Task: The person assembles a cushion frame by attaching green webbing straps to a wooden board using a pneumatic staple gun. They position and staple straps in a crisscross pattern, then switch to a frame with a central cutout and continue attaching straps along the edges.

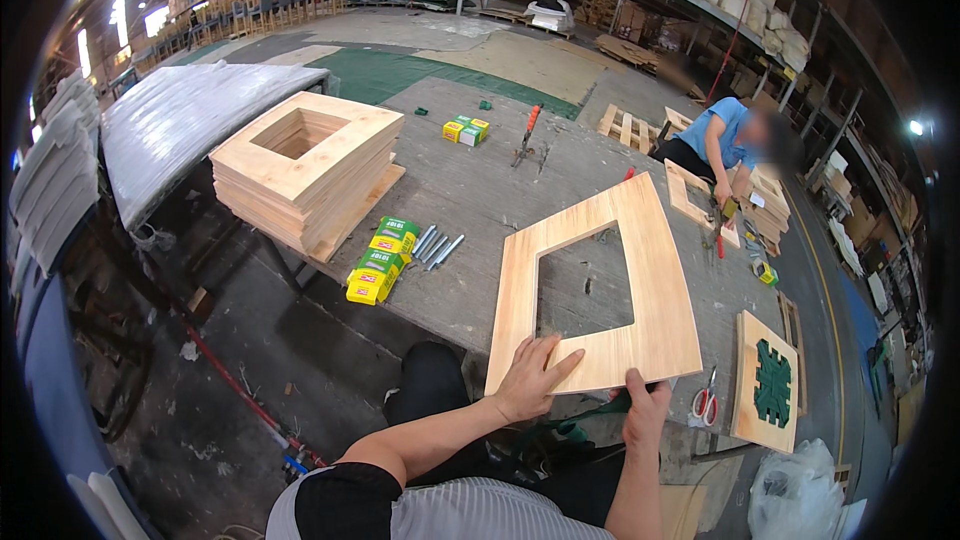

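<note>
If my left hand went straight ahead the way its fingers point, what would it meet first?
Your left hand lies on the wooden frame. Straight on, it would likely cross the opening and meet the frame's right side first; depth is unclear, so it might touch the table instead.

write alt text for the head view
A person's left hand lies on a pale wooden frame while the right hand grips its near edge at a grey worktable. To the left are small cartons, metal strips and a stack of similar frames. At upper right, a co-worker in blue leans over another frame.
</note>
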Demonstrator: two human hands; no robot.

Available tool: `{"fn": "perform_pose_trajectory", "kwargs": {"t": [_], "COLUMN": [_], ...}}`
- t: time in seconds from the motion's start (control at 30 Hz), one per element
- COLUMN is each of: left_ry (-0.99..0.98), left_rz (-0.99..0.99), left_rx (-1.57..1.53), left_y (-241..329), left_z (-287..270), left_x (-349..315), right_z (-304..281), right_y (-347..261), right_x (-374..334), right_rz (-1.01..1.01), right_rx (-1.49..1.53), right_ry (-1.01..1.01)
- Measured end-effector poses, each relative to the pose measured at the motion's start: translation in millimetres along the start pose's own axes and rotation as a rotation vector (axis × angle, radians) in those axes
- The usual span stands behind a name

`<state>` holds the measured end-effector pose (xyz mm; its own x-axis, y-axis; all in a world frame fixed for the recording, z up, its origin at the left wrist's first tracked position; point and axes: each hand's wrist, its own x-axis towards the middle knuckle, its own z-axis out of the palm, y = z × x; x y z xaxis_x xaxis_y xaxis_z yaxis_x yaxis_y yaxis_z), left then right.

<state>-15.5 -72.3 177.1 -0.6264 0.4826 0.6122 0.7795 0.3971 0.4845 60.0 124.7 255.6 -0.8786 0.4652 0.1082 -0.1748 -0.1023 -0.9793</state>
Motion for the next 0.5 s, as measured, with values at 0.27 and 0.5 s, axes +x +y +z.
{"fn": "perform_pose_trajectory", "kwargs": {"t": [0.27, 0.5], "left_ry": [0.136, 0.249], "left_rz": [0.051, 0.124], "left_rx": [-0.127, -0.473], "left_y": [25.0, 97.6], "left_z": [17.8, 62.2], "left_x": [7.3, 41.8], "right_z": [11.9, 0.6], "right_y": [-43.0, -116.8], "right_x": [1.9, -27.0], "right_rz": [-0.082, -0.331], "right_rx": [-0.11, -0.418], "right_ry": [0.026, 0.105]}}
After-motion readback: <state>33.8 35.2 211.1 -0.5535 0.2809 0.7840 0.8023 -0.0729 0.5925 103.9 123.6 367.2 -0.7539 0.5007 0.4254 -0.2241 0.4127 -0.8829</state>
